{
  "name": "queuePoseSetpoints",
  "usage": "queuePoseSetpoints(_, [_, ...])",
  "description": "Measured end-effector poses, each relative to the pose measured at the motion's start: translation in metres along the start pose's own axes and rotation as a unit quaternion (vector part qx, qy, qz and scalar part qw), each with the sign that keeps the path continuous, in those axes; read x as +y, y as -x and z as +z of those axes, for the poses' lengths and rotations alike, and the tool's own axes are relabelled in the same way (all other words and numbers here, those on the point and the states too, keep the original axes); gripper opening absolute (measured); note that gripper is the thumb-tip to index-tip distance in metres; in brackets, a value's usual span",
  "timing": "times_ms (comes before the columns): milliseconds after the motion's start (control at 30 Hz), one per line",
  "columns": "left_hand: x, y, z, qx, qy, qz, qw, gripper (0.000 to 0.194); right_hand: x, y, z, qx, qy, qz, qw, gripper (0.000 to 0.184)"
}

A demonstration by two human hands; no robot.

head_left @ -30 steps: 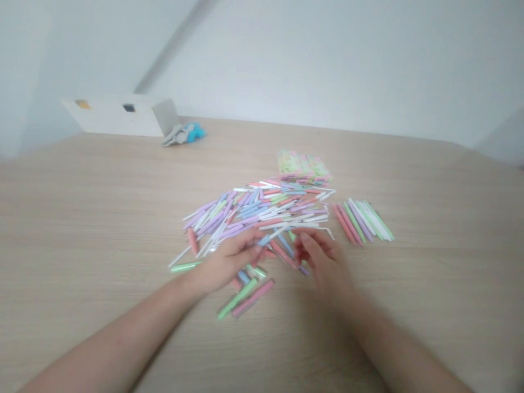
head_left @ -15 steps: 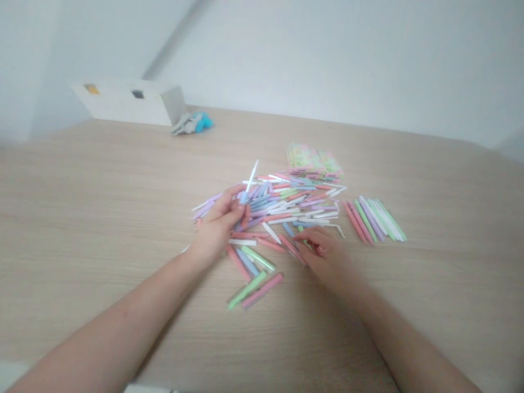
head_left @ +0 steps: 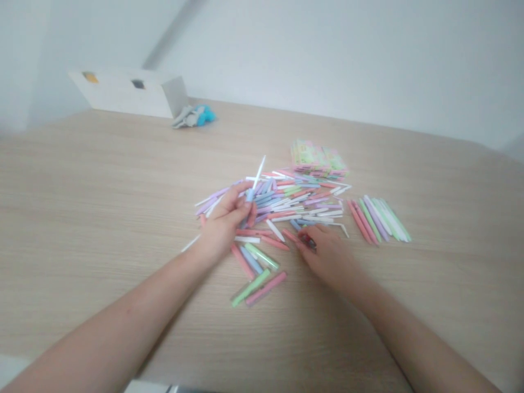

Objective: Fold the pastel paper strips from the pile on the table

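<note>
My left hand (head_left: 227, 218) is closed around a slim stick with a blue handle and a narrow white tip (head_left: 258, 172), which points up and slightly right. The hand is above the left side of a loose pile of pastel sticks (head_left: 286, 204) in white, purple, blue, red and green. At the pile's near right edge, my right hand (head_left: 327, 251) has its fingers curled at the end of a red stick (head_left: 291, 236). Whether they grip it is hard to see. Several sticks, among them a green one (head_left: 250, 287) and a pink one (head_left: 267, 288), lie nearer me.
Right of the pile, several sticks lie side by side in a row (head_left: 379, 219). Behind it are stacked printed green-and-pink packs (head_left: 319, 158). A white box (head_left: 126, 95) and a crumpled grey-and-blue item (head_left: 194, 116) rest at the back left of the wooden table (head_left: 409, 305).
My right hand's fingers have curled in closer at the red stick, which lies a little differently. My left hand still holds the blue-handled stick. The view has shifted slightly.
</note>
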State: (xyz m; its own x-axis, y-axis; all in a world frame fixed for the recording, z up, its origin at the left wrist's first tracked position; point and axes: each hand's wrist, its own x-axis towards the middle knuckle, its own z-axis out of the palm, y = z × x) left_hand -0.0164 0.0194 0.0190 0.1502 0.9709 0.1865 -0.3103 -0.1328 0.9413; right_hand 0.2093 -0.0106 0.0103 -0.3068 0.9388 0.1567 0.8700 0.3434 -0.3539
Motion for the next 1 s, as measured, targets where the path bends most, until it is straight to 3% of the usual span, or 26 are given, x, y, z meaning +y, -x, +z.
queuePoseSetpoints(300, [-0.007, 0.002, 0.004, -0.006, 0.005, -0.017, 1.0, 0.035, -0.016, -0.002, -0.003, -0.072, 0.039, 0.0, 0.997, 0.016])
queuePoseSetpoints(533, [-0.01, 0.007, 0.006, -0.038, -0.057, -0.012, 0.998, 0.03, -0.024, -0.002, -0.001, -0.064, 0.083, 0.001, 0.994, 0.024])
queuePoseSetpoints(633, [-0.008, 0.01, 0.008, -0.058, -0.082, -0.023, 0.995, 0.03, -0.018, 0.0, -0.002, -0.027, 0.037, 0.008, 0.999, 0.016])
queuePoseSetpoints(733, [-0.006, 0.014, 0.012, -0.093, -0.115, -0.045, 0.988, 0.031, -0.008, 0.001, -0.007, 0.011, -0.098, 0.044, 0.994, 0.016])
queuePoseSetpoints(800, [-0.006, 0.018, 0.015, -0.122, -0.138, -0.051, 0.982, 0.03, -0.002, 0.0, -0.013, 0.015, -0.251, 0.072, 0.965, 0.017])
queuePoseSetpoints(867, [-0.008, 0.021, 0.018, -0.159, -0.105, -0.053, 0.98, 0.029, 0.002, 0.0, -0.017, 0.027, -0.393, 0.091, 0.915, 0.016])
queuePoseSetpoints(933, [-0.009, 0.023, 0.019, -0.203, -0.086, -0.048, 0.974, 0.027, 0.005, 0.0, -0.02, 0.061, -0.479, 0.093, 0.871, 0.012])
queuePoseSetpoints(1000, [-0.01, 0.024, 0.019, -0.231, -0.113, -0.057, 0.965, 0.028, 0.007, 0.001, -0.021, 0.104, -0.52, 0.086, 0.844, 0.012])
